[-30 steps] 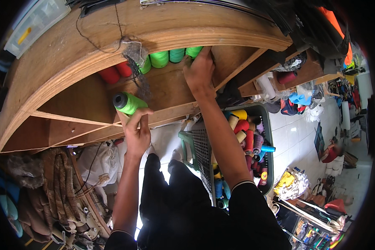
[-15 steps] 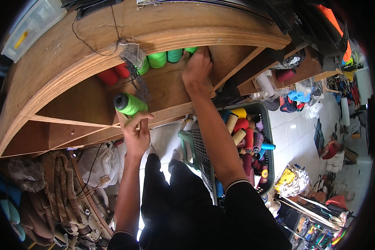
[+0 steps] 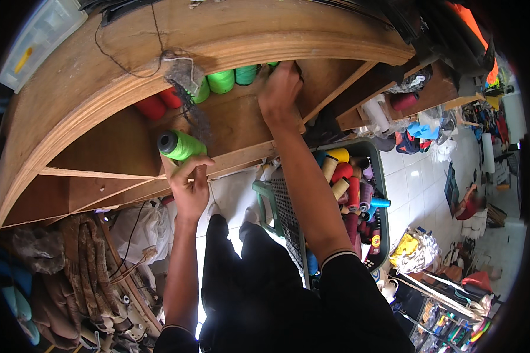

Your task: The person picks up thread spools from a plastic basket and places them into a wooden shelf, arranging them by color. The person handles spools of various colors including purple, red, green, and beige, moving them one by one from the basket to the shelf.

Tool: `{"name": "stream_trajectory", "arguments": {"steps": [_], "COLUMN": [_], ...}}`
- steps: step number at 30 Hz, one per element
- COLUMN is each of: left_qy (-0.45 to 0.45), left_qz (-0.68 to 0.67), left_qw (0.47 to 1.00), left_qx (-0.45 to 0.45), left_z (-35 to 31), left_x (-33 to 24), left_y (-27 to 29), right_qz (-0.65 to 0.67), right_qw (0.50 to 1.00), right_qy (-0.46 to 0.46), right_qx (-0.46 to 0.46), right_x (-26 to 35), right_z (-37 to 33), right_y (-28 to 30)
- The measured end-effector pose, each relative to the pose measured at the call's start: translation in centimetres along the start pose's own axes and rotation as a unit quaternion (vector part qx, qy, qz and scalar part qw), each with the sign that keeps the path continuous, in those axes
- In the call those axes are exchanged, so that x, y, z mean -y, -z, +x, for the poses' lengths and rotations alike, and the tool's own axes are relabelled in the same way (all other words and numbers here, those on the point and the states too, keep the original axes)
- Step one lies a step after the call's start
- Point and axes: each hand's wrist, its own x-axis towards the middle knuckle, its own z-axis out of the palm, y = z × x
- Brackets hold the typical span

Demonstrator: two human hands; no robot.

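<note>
My left hand (image 3: 189, 185) is wrapped round the lower end of a green thread spool (image 3: 185, 146), its dark end tilted up toward the left, just in front of the shelf. Inside the wooden shelf (image 3: 232, 117), my right hand (image 3: 281, 91) is reached in at the right end of a row of spools, its fingers curled. What it grips is mostly hidden behind the hand. Left of it stand a teal spool (image 3: 245, 75), a bright green spool (image 3: 221, 82) and two red spools, one of them a red spool (image 3: 151, 107) at the far left.
A dark green basket (image 3: 384, 235) full of coloured spools stands on the tiled floor to the right, beside a green stool (image 3: 266, 200). Grey fluff (image 3: 188, 88) hangs over the shelf's front edge. Cloth and a white plastic bag (image 3: 141, 232) lie at lower left.
My right hand has shifted slightly up and deeper into the shelf, with some blur at its fingers. My left hand and its green spool have moved slightly left.
</note>
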Motion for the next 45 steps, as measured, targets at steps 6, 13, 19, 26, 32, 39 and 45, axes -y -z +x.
{"name": "stream_trajectory", "arguments": {"steps": [6, 13, 19, 26, 32, 39, 45], "left_qy": [-0.025, -0.008, 0.013, 0.022, 0.008, -0.023, -0.006], "left_qz": [0.004, -0.016, -0.050, -0.071, -0.041, -0.038, -0.032], "left_qw": [1.000, 1.000, 0.999, 0.997, 0.999, 0.999, 0.999], "left_qx": [-0.008, -0.002, -0.009, -0.005, -0.008, -0.021, -0.016], "left_z": [0.6, 1.0, 1.5, 1.7, 1.5, 1.9, 1.7], "left_x": [-0.8, -1.2, -1.7, -2.1, -1.3, -2.3, -1.6], "left_y": [-0.2, 0.2, 0.1, -0.7, -0.8, -0.8, -0.6], "right_qz": [0.007, 0.014, -0.010, -0.021, -0.043, -0.071, -0.007], "right_qw": [0.998, 0.996, 0.998, 0.996, 0.996, 0.990, 0.998], "right_qy": [0.043, 0.053, 0.039, 0.058, 0.066, 0.100, 0.064], "right_qx": [-0.034, -0.073, -0.038, -0.060, -0.045, -0.075, -0.001], "right_x": [-0.3, 0.6, 0.1, -0.5, -0.5, -2.2, -2.2], "right_z": [0.2, 0.1, 1.5, 2.0, 1.2, 0.8, 1.1], "right_y": [-0.6, -1.0, -0.7, -1.1, -1.2, -2.5, -1.4]}}
